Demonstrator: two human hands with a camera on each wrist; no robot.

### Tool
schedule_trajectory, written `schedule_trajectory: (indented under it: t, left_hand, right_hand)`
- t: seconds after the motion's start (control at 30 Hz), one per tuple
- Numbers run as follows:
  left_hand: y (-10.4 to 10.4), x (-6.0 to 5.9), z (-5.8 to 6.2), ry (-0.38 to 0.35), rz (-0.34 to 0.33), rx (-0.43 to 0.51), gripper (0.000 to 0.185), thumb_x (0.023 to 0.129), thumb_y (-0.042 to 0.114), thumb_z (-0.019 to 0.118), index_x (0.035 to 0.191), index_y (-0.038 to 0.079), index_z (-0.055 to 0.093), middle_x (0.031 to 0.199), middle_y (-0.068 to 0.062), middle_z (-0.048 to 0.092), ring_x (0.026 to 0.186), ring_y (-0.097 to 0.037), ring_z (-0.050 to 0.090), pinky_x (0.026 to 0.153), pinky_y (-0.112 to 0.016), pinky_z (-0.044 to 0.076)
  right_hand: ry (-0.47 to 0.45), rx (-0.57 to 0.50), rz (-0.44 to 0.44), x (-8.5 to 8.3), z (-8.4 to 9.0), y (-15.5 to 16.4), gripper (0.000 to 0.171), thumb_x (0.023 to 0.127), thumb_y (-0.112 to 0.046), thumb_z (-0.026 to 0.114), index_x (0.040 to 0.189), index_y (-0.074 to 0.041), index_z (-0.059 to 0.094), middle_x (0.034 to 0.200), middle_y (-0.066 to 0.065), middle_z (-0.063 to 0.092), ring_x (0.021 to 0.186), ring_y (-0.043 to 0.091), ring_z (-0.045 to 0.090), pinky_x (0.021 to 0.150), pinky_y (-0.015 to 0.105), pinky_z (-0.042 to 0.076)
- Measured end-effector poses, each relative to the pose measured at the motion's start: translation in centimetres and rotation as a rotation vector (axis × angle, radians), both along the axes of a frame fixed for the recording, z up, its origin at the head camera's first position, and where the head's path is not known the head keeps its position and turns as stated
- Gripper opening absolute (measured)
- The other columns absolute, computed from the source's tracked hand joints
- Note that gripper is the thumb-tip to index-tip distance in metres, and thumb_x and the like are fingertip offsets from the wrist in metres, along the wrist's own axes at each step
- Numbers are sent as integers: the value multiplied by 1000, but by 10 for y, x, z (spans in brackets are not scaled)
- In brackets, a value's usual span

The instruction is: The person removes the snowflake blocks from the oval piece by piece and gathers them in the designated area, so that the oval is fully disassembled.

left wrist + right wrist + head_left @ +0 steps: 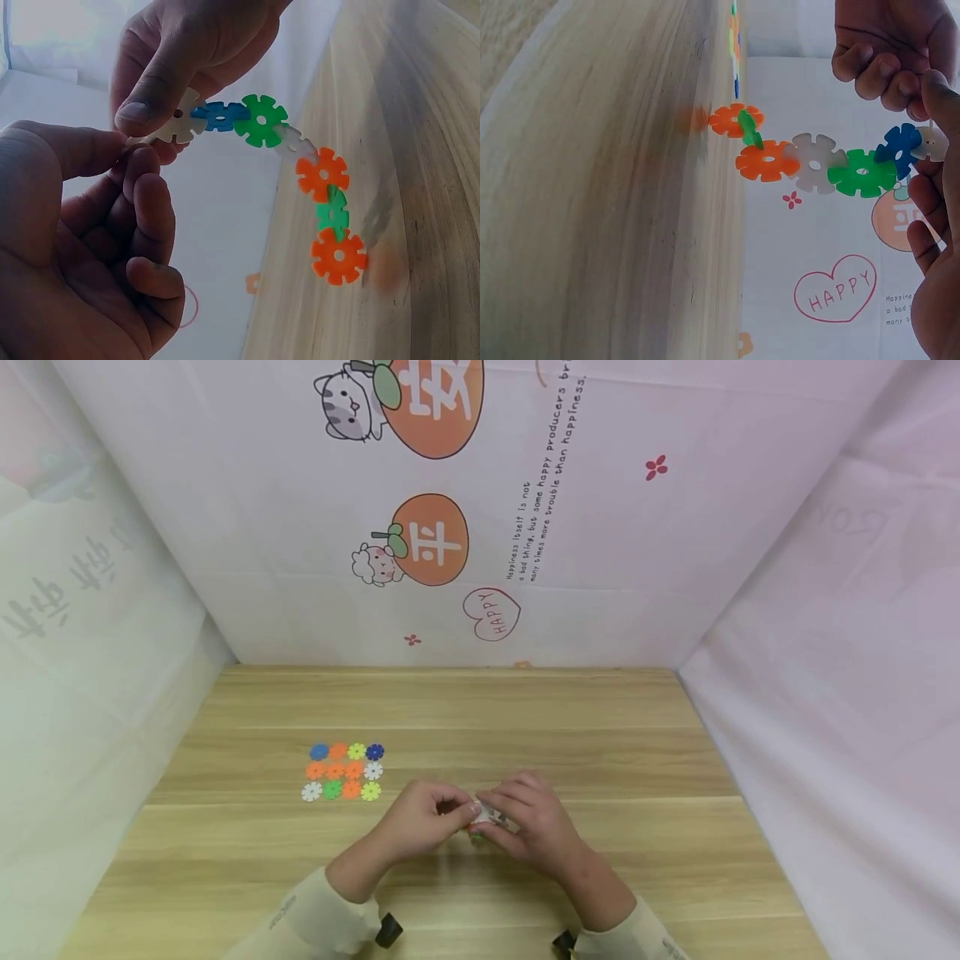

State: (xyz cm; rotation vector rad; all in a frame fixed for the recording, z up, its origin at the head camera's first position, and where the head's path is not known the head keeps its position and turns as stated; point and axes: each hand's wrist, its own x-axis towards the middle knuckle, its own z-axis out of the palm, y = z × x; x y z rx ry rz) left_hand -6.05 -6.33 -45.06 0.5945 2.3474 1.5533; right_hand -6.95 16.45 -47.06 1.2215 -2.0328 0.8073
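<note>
In the head view, my left hand (pixel 417 820) and right hand (pixel 538 828) meet above the table. The right hand grips a chain of slotted plastic snowflake discs by its white end disc (pixel 177 118). From there a blue disc (pixel 220 116), a green disc (pixel 261 120), a whitish disc (pixel 295 144), an orange disc (pixel 323 175), another green disc (pixel 751 130) and a last orange disc (pixel 339 256) curve down toward the tabletop. Thumb and forefinger of the left hand pinch a pale disc, mostly hidden, right at the white one.
Flat loose snowflake discs (pixel 334 771) in blue, orange, yellow, white and green lie in neat rows on the wooden table (pixel 600 735), left of the hands. A printed white cloth (pixel 585 627) stands behind the table, with plain white cloths on both sides.
</note>
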Motion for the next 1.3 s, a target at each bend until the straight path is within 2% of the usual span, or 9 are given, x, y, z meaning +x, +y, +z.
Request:
schedule_trajectory:
  t: [0.2,0.4,0.6,0.73,1.0,1.23,1.3]
  left_hand:
    - [-2,1,0,-24,36,4,18,102,31,67,93,22,80,85,11,73,78,-15,66,67,-30,56]
    - [-7,-1,-1,-30,86,4,19,102,32,66,93,22,79,87,-1,74,77,-16,64,66,-31,56]
    - [-10,-2,-2,-37,131,6,19,102,33,67,91,23,78,82,5,70,76,-17,63,64,-31,55]
    - [-11,-1,-3,-33,137,20,20,101,32,68,89,20,78,80,6,70,73,-17,63,63,-30,54]
    - [-14,0,-4,-15,131,68,22,101,28,69,88,13,78,79,3,69,70,-15,60,61,-28,53]
    - [-38,-7,2,18,237,92,18,101,26,70,91,14,78,80,-2,70,74,-19,64,64,-28,52]
    - [-47,-9,4,21,244,89,17,101,26,70,91,15,78,79,-2,70,73,-22,64,62,-28,50]
  right_hand:
    - [-26,12,-20,1,-2,2,36,92,-37,80,112,-7,77,105,-1,76,96,18,65,86,37,49]
    - [-38,9,-39,1,-2,3,29,89,-27,83,113,-10,77,106,-2,76,97,18,65,87,37,48]
    - [-11,-18,-26,0,-2,2,18,86,-18,84,101,-12,78,96,-3,76,89,15,65,83,35,49]
    - [15,-33,-19,0,-2,1,11,86,-16,83,94,-13,77,90,-5,75,84,14,64,80,34,48]
    - [59,-52,4,-2,-3,0,7,88,-14,80,93,-10,77,88,-4,74,81,14,64,78,32,48]
    - [73,-100,4,-5,-5,10,5,93,-13,76,91,-8,76,86,-1,74,77,16,63,73,32,50]
    - [82,-119,10,-7,-5,13,6,93,-13,76,90,-8,76,85,-1,74,76,16,63,72,31,49]
